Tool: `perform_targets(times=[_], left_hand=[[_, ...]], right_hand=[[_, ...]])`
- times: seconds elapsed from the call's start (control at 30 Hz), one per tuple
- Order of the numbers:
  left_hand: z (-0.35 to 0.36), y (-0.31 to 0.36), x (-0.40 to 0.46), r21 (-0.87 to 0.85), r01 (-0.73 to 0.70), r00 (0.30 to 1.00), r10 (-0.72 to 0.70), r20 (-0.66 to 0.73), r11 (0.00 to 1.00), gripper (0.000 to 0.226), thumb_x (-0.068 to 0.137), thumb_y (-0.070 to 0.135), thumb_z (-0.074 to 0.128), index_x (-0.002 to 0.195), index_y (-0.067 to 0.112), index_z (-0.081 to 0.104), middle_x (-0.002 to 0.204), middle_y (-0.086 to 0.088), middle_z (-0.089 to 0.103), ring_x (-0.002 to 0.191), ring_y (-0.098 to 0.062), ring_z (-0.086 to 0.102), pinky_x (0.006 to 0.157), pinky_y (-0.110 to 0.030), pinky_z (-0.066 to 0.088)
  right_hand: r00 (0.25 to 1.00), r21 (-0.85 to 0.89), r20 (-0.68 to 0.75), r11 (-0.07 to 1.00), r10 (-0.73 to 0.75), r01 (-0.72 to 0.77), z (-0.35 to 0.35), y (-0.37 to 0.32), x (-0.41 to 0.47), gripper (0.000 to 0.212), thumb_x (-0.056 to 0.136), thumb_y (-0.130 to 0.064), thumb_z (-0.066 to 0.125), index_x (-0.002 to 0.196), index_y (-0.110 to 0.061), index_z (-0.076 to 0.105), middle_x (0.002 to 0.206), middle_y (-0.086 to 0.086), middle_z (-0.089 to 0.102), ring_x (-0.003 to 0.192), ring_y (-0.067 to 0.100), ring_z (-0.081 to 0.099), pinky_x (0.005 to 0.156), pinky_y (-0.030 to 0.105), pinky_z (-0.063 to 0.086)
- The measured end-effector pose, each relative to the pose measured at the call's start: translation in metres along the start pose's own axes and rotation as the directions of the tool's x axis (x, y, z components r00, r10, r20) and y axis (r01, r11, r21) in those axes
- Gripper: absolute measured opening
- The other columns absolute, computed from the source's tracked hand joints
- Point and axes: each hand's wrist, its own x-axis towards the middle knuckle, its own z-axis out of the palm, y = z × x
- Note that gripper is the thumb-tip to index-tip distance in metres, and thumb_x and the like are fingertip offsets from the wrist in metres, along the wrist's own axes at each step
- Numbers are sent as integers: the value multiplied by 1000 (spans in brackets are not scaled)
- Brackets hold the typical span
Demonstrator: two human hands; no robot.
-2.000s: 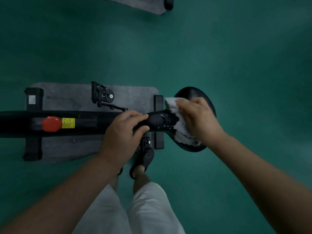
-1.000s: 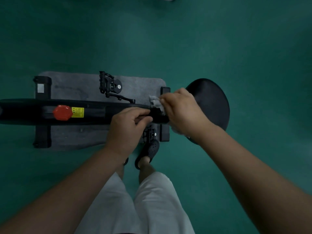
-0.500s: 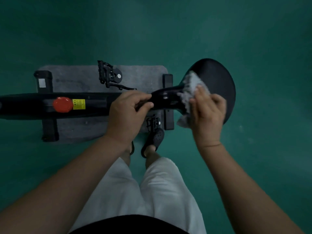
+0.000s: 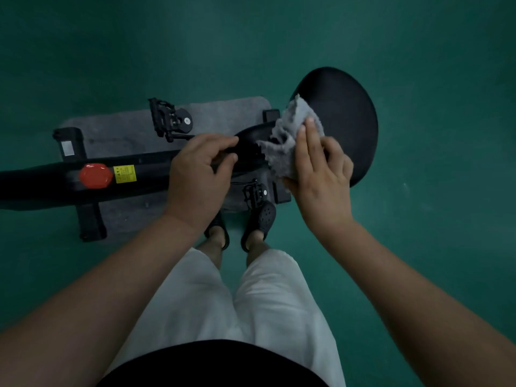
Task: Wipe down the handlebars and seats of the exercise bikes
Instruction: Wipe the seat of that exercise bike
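Note:
I look straight down on a black exercise bike. Its wide black seat [image 4: 346, 121] is at the right, and its narrow front end runs left into the frame [image 4: 150, 177]. My left hand [image 4: 195, 174] grips that narrow front end, fingers over the top and thumb underneath. My right hand [image 4: 321, 177] holds a crumpled grey cloth [image 4: 287, 141] against the near left part of the seat. Two fingers lie straight on the cloth and the thumb clamps its lower edge. The handlebars are out of view.
The frame carries a red knob [image 4: 95, 175] and a yellow label [image 4: 124, 174]. The bike stands on a grey mat [image 4: 223, 115] on a green floor, with pedals on the far side [image 4: 167, 121] and near side [image 4: 254, 192]. My black shoes [image 4: 262, 216] are at the mat's edge.
My right hand has carried the cloth from the seat's narrow front end back onto its wide part and turned fingers-forward. My left hand has kept its grip. My head has shifted a little.

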Motion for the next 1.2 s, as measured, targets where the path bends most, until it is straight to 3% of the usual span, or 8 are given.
perform_targets(times=[0.1,0.3,0.47,0.6,0.8,0.93,1.1,1.2], left_hand=[[-2,0,1,-9,9,1000,-9,5,1000,24,90,5,69,113,9,74,109,7,62,100,4,56,89,-4,44],[-1,-3,2,-8,-10,1000,10,3,1000,22,89,5,70,110,9,75,106,5,64,99,3,57,89,-3,43],[-3,-2,4,-25,4,1000,-4,0,1000,22,88,5,71,110,9,75,106,3,64,98,9,56,87,-1,42],[-3,-2,4,-22,13,1000,-13,4,1000,23,89,7,71,112,9,74,108,1,67,100,3,58,91,-4,44],[-2,-4,5,-44,11,1000,-11,18,999,24,88,5,72,111,10,75,107,3,66,101,1,57,91,-4,44],[-3,-2,5,-40,13,1000,-13,6,999,24,87,4,71,110,9,75,104,5,65,99,2,56,90,-2,42],[-5,0,5,11,-19,999,19,38,1000,17,88,6,68,102,9,76,100,4,68,94,-5,59,87,-7,44],[-3,0,4,-5,15,1000,-15,26,1000,24,88,7,70,112,11,74,108,1,67,97,0,56,91,-1,39]], right_hand=[[993,150,-111,987,-31,48,1,-8,22,71,81,-17,72,143,-1,40,150,15,39,112,30,33,92,47,45],[941,277,-269,919,-207,282,-5,3,34,40,93,-16,63,131,-6,59,137,14,55,95,24,38,89,31,40],[992,218,-103,971,-76,97,-11,22,30,74,74,-39,76,135,-4,53,143,18,48,99,30,41,90,31,37],[996,302,-56,952,69,-49,-9,-46,38,99,71,-77,44,135,-1,52,144,19,45,107,34,42,95,40,38],[922,240,-379,971,83,12,15,-8,26,34,102,-27,48,122,-7,65,132,11,60,89,32,53,86,31,40],[893,405,-346,904,287,-134,13,-45,33,28,96,-15,56,119,-1,65,129,16,61,94,24,41,84,26,35],[932,323,-362,933,-31,157,15,-50,27,31,90,-9,66,120,-3,66,130,13,61,93,25,47,85,28,40],[952,224,-304,974,31,40,17,17,4,47,79,1,73,124,-4,61,134,15,58,91,26,45,84,25,35]])
